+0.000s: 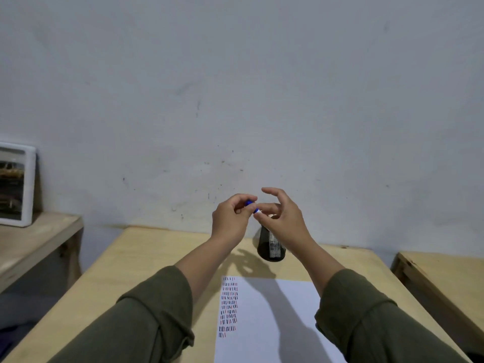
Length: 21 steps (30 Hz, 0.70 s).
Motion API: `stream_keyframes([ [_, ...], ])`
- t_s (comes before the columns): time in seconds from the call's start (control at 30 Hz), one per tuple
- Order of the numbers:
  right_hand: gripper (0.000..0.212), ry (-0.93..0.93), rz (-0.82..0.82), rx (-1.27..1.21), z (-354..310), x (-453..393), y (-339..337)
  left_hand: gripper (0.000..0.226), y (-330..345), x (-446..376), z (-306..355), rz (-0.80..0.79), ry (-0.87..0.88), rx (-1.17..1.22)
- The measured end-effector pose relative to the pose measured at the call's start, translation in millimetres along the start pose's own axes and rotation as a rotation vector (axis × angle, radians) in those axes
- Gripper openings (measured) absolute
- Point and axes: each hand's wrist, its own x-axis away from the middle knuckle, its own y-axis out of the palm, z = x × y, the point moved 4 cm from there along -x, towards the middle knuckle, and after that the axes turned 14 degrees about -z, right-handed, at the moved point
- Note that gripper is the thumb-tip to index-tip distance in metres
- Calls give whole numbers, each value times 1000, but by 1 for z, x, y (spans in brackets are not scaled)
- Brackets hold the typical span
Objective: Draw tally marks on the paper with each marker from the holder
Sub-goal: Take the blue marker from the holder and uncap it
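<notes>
Both my hands are raised above the far side of the wooden table (146,260). My left hand (230,221) pinches the blue cap end of a marker (252,207). My right hand (282,218) holds the marker's white end with thumb and lower fingers, index finger lifted. Just behind and below my right hand stands the black mesh holder (271,246), with a white marker visible through its mesh. A white paper (275,323) lies near me, with rows of black, red and blue tally marks (229,305) down its left edge.
A second wooden table (445,279) stands to the right across a narrow gap. On the left, a lower wooden shelf (34,239) carries a white-framed picture (15,184) that leans on the grey wall.
</notes>
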Motion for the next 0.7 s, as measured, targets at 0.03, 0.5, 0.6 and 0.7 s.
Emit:
stream_keyframes([
  [0.03, 45, 9, -11, 26, -3, 5, 3, 12, -2, 7, 0, 15, -1, -1],
  [0.5, 42, 251, 212, 78, -10, 57, 1, 17, -17, 67, -9, 229, -57, 340],
  [0.6, 39, 260, 182, -70, -18, 60, 7, 15, -15, 70, -11, 215, -66, 407],
  [0.7, 37, 203, 116, -240, -28, 59, 19, 12, -11, 71, -13, 179, -74, 460],
])
